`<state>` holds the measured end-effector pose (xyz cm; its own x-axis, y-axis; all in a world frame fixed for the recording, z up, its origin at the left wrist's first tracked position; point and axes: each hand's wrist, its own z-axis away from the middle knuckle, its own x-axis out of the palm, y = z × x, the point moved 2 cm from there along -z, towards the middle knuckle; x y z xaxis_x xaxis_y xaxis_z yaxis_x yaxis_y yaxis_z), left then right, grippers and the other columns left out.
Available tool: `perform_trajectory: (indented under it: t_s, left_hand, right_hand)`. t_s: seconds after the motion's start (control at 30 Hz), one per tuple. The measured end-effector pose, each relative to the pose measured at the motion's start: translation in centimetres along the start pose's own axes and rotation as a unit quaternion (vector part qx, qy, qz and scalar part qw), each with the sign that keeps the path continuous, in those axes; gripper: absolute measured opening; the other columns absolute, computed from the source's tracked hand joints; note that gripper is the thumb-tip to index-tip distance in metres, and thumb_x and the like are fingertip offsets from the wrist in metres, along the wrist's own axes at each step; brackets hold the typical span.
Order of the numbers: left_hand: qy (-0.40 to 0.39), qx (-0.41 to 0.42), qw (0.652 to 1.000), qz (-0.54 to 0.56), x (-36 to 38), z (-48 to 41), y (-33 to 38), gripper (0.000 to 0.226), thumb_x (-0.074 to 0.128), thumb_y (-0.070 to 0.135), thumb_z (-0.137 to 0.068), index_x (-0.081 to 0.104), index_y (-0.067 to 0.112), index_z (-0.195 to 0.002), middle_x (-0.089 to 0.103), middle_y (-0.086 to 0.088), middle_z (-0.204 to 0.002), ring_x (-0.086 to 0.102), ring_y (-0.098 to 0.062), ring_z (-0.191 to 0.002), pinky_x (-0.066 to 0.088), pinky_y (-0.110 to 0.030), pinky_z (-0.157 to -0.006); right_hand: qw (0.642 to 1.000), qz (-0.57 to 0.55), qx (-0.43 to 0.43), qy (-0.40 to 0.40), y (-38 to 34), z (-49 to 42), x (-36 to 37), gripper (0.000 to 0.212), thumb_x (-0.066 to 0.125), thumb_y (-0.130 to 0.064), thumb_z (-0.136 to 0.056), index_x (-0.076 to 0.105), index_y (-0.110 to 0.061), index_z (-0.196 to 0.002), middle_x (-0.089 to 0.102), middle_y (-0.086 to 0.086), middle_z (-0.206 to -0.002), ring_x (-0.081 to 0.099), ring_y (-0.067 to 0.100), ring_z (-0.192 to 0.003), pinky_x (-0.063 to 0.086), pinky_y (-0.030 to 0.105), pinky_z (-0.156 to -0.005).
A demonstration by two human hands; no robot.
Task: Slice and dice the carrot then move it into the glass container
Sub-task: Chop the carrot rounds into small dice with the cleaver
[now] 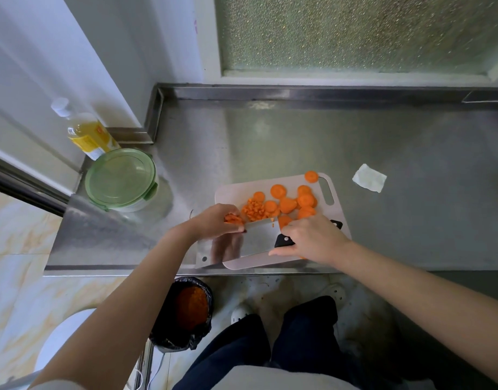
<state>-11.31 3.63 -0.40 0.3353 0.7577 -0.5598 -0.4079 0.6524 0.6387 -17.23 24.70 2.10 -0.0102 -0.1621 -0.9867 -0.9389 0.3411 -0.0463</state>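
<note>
A stainless-steel counter (pixel 298 142) carries a pale pink plastic cutting board (pixel 330 190) at 6 o'clock. The lidded green-rimmed round glass container (pixel 120 178) sits at 9 o'clock. The right hand (pixel 309 237) grips the black-handled steel cleaver (pixel 256 240). The left hand (pixel 214 220) pinches orange carrot strips (pixel 233 218) beside diced carrot (pixel 253 210) and carrot rounds (pixel 287 205).

Orange carrot rounds (pixel 287 199) on pale pink board (pixel 273 263); green-lidded tub (pixel 120 178); silver cleaver (pixel 239 244), black handle (pixel 283 241); yellow bottle (pixel 86 132).
</note>
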Motion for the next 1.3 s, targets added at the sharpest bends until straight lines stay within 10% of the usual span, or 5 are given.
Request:
perform_trajectory:
  t_s: [0.3, 0.57, 0.83, 1.3]
  left_hand:
    - [0.209, 0.030, 0.968, 0.132, -1.9, 0.4, 1.5, 0.006, 0.057, 0.006, -0.091, 0.061, 0.004, -0.093, 0.053, 0.006, -0.071, 0.047, -0.005, -0.066, 0.036, -0.005, -0.059]
    - [0.427, 0.099, 0.882, 0.173, -1.3, 3.4, 3.1, 0.007, 0.056, 0.006, -0.091, 0.054, 0.011, -0.086, 0.061, -0.004, -0.086, 0.058, -0.013, -0.082, 0.043, -0.018, -0.072]
    - [0.328, 0.036, 0.938, 0.102, 3.8, 1.6, 0.4, 0.003, 0.059, 0.002, -0.088, 0.058, 0.000, -0.090, 0.051, -0.002, -0.088, 0.050, -0.013, -0.077, 0.036, -0.011, -0.068]
    - [0.221, 0.042, 0.974, -0.040, 5.6, 0.5, -0.3, 0.037, 0.067, 0.026, -0.084, 0.059, 0.012, -0.117, 0.046, -0.005, -0.108, 0.039, -0.021, -0.104, 0.035, -0.032, -0.094]
  right_hand:
    - [0.996, 0.053, 0.053, -0.039, 0.4, -0.4, -0.9, 0.058, 0.065, -0.067, -0.069, 0.044, -0.019, -0.047, 0.046, -0.002, -0.046, 0.044, 0.017, -0.044, 0.019, 0.022, -0.050]
    - [0.911, -0.254, 0.310, -0.093, 0.6, -0.7, 0.2, 0.054, 0.052, -0.064, -0.084, 0.047, -0.023, -0.049, 0.050, -0.004, -0.049, 0.049, 0.015, -0.050, 0.043, 0.038, -0.053]
    - [0.835, -0.383, 0.393, -0.039, 0.5, -1.3, 1.8, 0.058, 0.050, -0.058, -0.087, 0.062, -0.012, -0.055, 0.064, -0.002, -0.055, 0.061, 0.012, -0.056, 0.051, 0.037, -0.070]
    - [0.821, -0.414, 0.391, -0.039, -0.1, -1.0, 1.7, 0.053, 0.049, -0.053, -0.091, 0.059, -0.019, -0.052, 0.058, -0.006, -0.050, 0.057, 0.009, -0.053, 0.048, 0.033, -0.065]
